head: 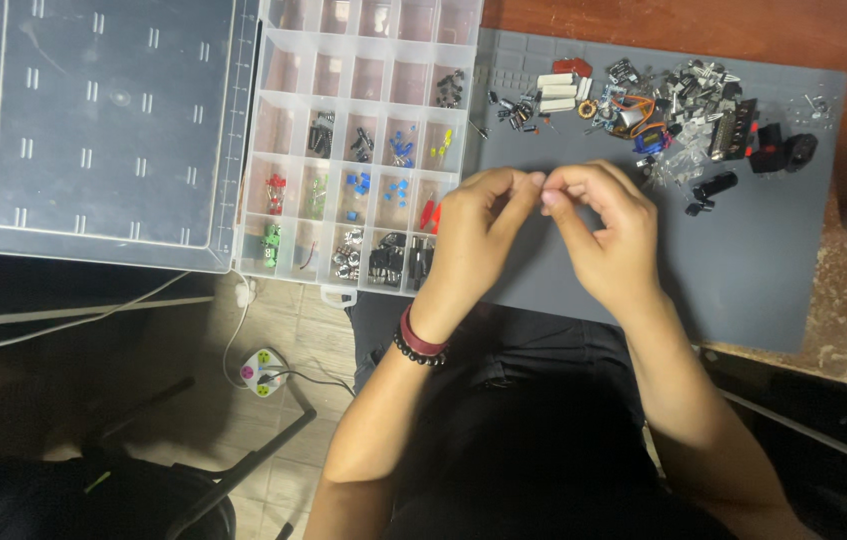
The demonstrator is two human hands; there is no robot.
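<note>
We see both hands raised together over the grey mat [743, 270], near the middle of its left half. The left hand [478, 225] and right hand [603, 235] meet fingertip to fingertip; thumbs and forefingers are pinched closed at the meeting point. Whatever sits between them is too small for us to make out, so we cannot tell what is gripped. The left wrist carries a dark red band and a black bead bracelet [421, 345].

Along the far edge of the mat lies a loose pile of electronic parts [663, 105]: white rectangular blocks, black-bodied components, some orange wire and small metal pieces. The pile is well apart from the hands, beyond the right hand. Two black cylindrical parts [711, 188] lie nearer, just right of the right hand.

At the mat's left edge, touching or overlapping it, stands a clear plastic compartment box [358, 150], its lid [93, 130] folded open flat to the left. We note the far rows mostly empty; the near rows hold sorted small parts, black, blue, yellow, red and green. The left hand hovers just beside the box's near right corner.

The mat rests on a brown wooden worktop [843, 40], whose near right edge looks worn. Below, on the floor, a small white plug adapter [263, 372] with its cable is visible.
</note>
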